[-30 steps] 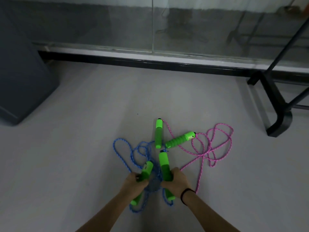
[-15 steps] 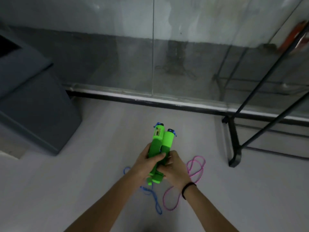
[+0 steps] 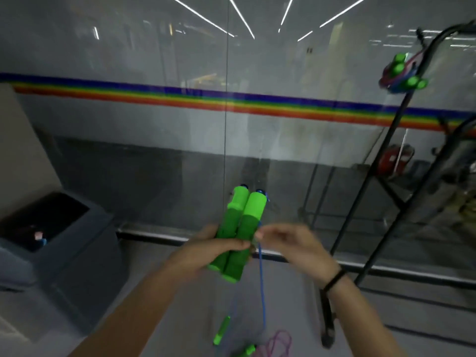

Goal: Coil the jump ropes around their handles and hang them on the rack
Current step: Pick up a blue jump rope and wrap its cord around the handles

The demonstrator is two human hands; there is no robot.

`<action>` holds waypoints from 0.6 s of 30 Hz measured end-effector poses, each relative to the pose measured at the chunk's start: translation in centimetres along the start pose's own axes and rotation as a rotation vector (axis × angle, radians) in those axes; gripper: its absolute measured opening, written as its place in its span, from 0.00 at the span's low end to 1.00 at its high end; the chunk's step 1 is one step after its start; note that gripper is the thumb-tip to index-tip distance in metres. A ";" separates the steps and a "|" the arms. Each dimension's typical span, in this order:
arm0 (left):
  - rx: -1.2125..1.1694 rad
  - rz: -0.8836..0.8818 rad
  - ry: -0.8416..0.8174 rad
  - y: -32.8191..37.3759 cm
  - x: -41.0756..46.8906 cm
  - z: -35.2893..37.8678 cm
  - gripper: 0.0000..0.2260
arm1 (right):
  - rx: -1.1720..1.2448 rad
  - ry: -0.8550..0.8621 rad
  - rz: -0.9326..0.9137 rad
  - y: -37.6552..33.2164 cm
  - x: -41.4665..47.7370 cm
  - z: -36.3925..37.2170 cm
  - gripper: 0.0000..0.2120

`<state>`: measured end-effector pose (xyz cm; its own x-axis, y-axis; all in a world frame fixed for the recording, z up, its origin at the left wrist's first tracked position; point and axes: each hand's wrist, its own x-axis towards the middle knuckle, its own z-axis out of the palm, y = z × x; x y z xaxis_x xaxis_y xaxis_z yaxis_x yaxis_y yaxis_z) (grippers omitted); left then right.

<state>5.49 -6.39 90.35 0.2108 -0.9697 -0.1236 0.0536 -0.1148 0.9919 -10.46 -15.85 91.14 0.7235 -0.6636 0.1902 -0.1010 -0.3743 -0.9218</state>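
Your left hand [image 3: 211, 249] is clamped round the two green handles [image 3: 242, 220], while just beside it your blurred right hand [image 3: 291, 246] seems to pinch the blue rope [image 3: 262, 292].

handles [image 3: 247, 215] lifted higher, right hand [image 3: 291, 243] off them

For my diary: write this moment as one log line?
left hand: grips green handles | right hand: pinches blue rope | coil: not begun
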 end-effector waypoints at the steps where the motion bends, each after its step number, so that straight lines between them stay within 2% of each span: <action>1: 0.005 0.010 -0.022 1.4 -0.5 -0.1 0.04 | 0.052 0.133 -0.027 -0.9 0.6 -1.4 0.05; 3: -0.004 0.025 -0.076 3.9 -1.5 -0.4 0.06 | 0.068 0.348 -0.080 -2.4 1.8 -3.4 0.06; 4: -0.020 0.032 -0.118 5.1 -1.9 -0.5 0.08 | 0.094 0.356 -0.098 -3.4 2.5 -3.7 0.08; 8: -0.023 0.044 -0.246 8.8 -3.1 -0.9 0.12 | 0.420 0.049 -0.069 -5.8 4.3 -1.5 0.23; 11: 0.076 0.099 -0.226 10.4 -3.4 -1.7 0.15 | 0.554 -0.056 -0.072 -6.7 4.7 -0.2 0.31; 14: 0.090 0.151 -0.172 11.4 -3.6 -2.5 0.15 | 0.596 -0.061 -0.031 -6.3 4.7 0.4 0.26; 18: 0.116 0.230 -0.063 12.5 -3.2 -3.4 0.14 | 0.354 0.055 0.010 -5.0 3.5 1.4 0.20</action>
<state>8.80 -3.94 103.01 0.1436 -0.9841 0.1043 -0.1017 0.0901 0.9907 -6.51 -15.38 95.90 0.6846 -0.7038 0.1897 0.1423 -0.1263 -0.9817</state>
